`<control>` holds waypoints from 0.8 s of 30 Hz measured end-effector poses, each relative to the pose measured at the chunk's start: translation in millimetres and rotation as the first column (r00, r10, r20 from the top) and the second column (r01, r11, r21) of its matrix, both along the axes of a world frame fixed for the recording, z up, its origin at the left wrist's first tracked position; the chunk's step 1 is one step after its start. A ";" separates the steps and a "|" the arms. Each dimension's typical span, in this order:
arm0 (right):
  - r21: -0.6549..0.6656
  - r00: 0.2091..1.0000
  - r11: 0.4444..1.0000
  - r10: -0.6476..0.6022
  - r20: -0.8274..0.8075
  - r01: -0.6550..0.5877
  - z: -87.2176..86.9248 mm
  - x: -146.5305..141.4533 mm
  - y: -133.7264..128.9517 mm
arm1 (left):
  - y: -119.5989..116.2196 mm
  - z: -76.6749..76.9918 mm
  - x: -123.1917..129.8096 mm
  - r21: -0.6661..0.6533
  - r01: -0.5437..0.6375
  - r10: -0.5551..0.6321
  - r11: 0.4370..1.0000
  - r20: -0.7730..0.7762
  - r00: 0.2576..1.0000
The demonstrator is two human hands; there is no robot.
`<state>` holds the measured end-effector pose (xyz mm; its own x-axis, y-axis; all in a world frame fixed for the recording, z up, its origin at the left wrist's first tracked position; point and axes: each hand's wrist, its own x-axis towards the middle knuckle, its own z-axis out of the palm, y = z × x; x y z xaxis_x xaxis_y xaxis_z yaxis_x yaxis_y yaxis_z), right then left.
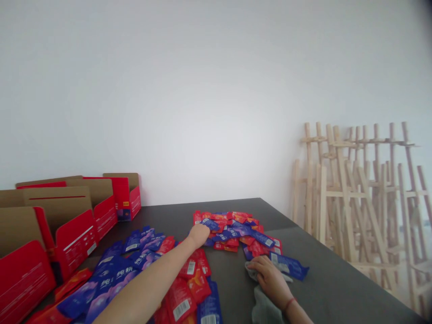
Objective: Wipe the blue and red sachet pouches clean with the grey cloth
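The left hand [198, 235] sits curled, fingertips down, on a loose heap of glossy red and blue foil sachets [232, 231]; whether it pinches one, I cannot tell. The right hand [268, 276] lies flat, fingers spread, on a crumpled grey cloth [266, 306], just beside one blue sachet [288, 265]. A second heap [114, 274] spreads left toward four open red-and-kraft cardboard cartons [67, 234]. Beneath lies a dark grey tabletop [324, 288]; behind stands a white wall [202, 99]. Uncounted pale wooden easels [354, 202] stand at right.

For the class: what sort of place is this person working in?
Probably a makeshift packing room: red cardboard cartons and piles of blue and red sachets cover a dark table, with wooden easels stacked against the wall.
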<state>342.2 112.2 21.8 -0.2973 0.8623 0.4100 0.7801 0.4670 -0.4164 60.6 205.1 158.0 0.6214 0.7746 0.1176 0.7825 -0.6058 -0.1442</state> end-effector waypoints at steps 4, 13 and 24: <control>0.002 1.000 1.000 -0.004 0.021 0.004 6.2 -2.8 -1.5 | -35.1 2.2 10.3 0.039 -0.066 0.067 0.997 -0.038 0.997; -0.037 0.986 0.997 -0.059 0.159 0.066 18.7 -3.8 -12.0 | -162.1 -59.1 100.8 -0.131 0.223 -0.229 0.966 -0.034 0.973; -0.067 0.929 0.983 0.183 0.322 -0.170 27.6 -15.4 -72.5 | -180.2 -111.6 69.3 -0.184 0.245 -0.251 0.952 -0.010 0.968</control>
